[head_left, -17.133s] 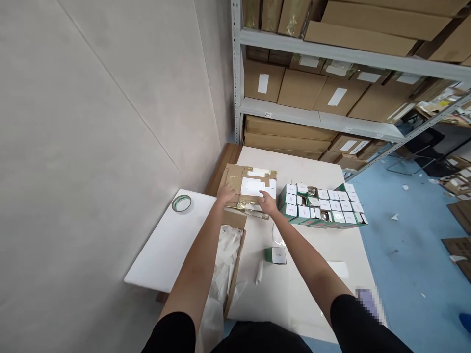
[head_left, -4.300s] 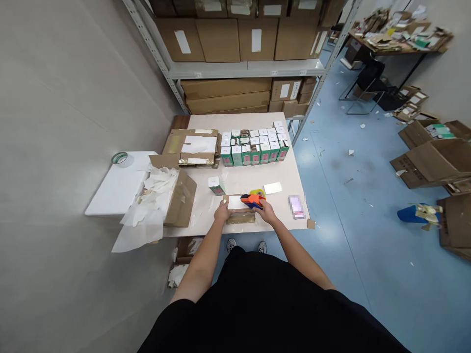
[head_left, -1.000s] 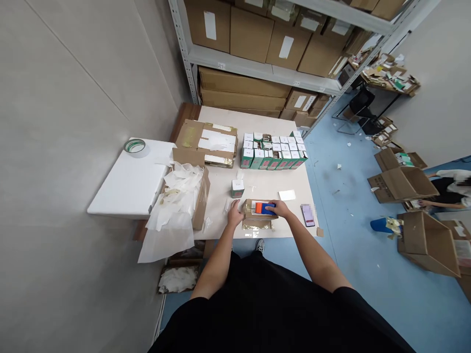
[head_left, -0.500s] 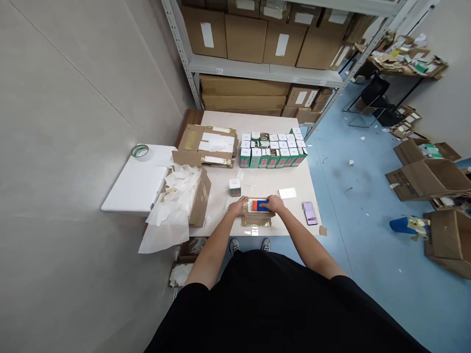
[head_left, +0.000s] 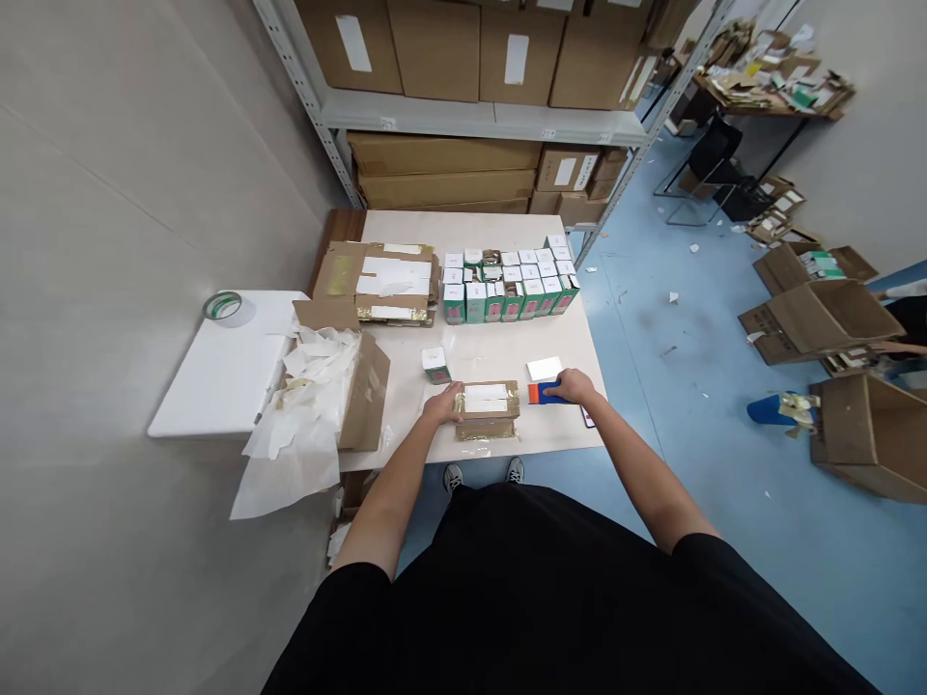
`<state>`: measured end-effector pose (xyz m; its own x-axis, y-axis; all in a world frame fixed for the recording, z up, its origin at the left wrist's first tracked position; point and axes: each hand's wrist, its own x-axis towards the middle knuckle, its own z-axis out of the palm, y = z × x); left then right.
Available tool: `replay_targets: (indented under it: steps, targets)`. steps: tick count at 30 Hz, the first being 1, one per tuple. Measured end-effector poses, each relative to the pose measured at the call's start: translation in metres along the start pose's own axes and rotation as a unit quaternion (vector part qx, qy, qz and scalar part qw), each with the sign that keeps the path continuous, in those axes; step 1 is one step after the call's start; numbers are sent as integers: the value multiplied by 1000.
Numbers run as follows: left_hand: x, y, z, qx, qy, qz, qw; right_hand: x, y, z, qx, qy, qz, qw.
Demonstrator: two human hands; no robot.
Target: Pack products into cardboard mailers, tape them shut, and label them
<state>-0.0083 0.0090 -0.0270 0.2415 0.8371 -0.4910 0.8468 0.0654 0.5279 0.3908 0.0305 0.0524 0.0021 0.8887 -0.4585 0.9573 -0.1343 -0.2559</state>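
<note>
Table [head_left: 499, 346]: beneath both our hands.
Green-and-white boxes [head_left: 511, 287]: rows beyond our hands, print too small for us to read.
Paper-filled carton [head_left: 371, 396]: left of our left hand.
Taped box [head_left: 513, 399]: on the table at our left fingertips, white labels [head_left: 485, 392] on top, lettering unreadable.
Left hand [head_left: 441, 404]: against the box's left end; whether it pinches, we cannot tell.
Right hand [head_left: 575, 386]: closed around the orange-and-blue tape dispenser [head_left: 535, 394], apart from the box.
White card [head_left: 544, 369]: just beyond our right hand.
</note>
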Motion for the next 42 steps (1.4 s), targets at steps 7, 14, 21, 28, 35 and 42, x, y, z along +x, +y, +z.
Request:
replay_targets:
  steps: [7, 14, 21, 28, 35, 42]
  targets:
    - [4, -1, 2, 13, -10, -2, 1000, -3, 44, -1, 32, 6, 57, 998]
    - [5, 3, 6, 23, -12, -7, 1000, 1, 4, 37, -53, 6, 88, 995]
    - [3, 14, 7, 33, -7, -35, 999, -4, -33, 106, -35, 49, 43, 997]
    - [10, 14, 1, 56, -31, -65, 996, -26, -3, 149, 52, 140, 148, 978]
    - [19, 4, 1, 56, -43, -58, 996, -30, 14, 164, 76, 1, 194, 978]
    - [16, -2, 7, -9, -39, -12, 999, -16, -20, 149, 162, 58, 135, 976]
